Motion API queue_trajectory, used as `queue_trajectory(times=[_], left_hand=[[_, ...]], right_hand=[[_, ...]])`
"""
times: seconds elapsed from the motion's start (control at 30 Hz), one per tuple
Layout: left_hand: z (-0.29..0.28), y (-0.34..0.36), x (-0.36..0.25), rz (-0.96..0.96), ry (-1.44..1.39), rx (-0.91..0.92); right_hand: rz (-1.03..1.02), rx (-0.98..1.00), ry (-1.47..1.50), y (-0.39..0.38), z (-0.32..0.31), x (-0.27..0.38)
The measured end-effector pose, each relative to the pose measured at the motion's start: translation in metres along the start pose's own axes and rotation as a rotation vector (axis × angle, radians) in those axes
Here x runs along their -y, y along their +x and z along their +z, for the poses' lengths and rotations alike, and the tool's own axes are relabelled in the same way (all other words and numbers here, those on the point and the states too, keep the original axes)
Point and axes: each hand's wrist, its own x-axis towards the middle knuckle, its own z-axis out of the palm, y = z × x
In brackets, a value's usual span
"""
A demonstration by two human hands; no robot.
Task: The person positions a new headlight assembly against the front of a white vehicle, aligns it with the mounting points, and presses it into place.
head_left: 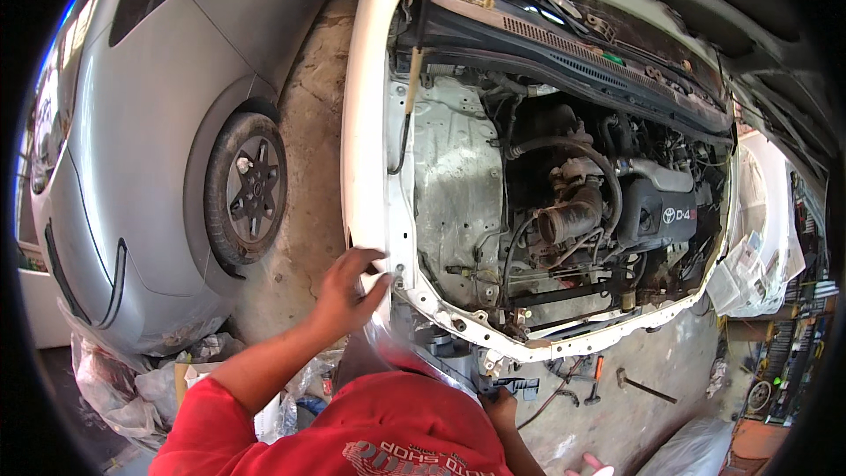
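Note:
My left hand rests at the front end of the white fender, thumb and fingers apart over its edge. A glossy part with a grey back, which looks like a headlight, lies between my red shirt and the car's front, below the white radiator support. My right hand is curled at that part's right end, beside a black plastic bracket. My body hides much of the headlight. Behind the support, the engine lies exposed under the raised hood.
A silver car stands at the left, above plastic-wrapped items. An orange-handled hammer and another hammer lie on the concrete floor. Tools fill a rack at right. Another person's fingers show at the lower edge.

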Motion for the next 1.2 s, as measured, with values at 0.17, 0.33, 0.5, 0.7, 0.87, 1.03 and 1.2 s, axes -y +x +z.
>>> queue_trajectory(times=[0.17, 0.33, 0.5, 0.7, 0.87, 1.03, 1.2], left_hand=[[0.047, 0.131, -0.062, 0.201, -0.086, 0.083], [0.089, 0.288, -0.066, 0.215, 0.152, -0.373], [0.076, 0.431, -0.047, -0.054, 0.496, -0.573], [0.062, 0.496, -0.03, -0.25, 0.875, -0.372], [0.061, 0.519, -0.021, -0.224, 0.828, -0.4], [0.056, 0.52, -0.012, -0.202, 0.85, -0.389], [0.057, 0.501, -0.016, -0.074, 0.775, -0.45]], right_hand=[[-0.019, 0.026, 0.025, 0.002, 0.0, -0.005], [0.051, -0.006, -0.048, -0.005, 0.001, 0.001], [0.133, 0.016, 0.042, -0.007, 0.002, 0.013], [0.103, -0.012, 0.132, -0.009, -0.003, 0.021], [0.118, 0.004, 0.079, -0.01, 0.001, 0.011], [0.075, 0.02, 0.12, -0.009, 0.009, -0.001], [0.003, 0.009, 0.049, -0.009, 0.011, -0.006]])
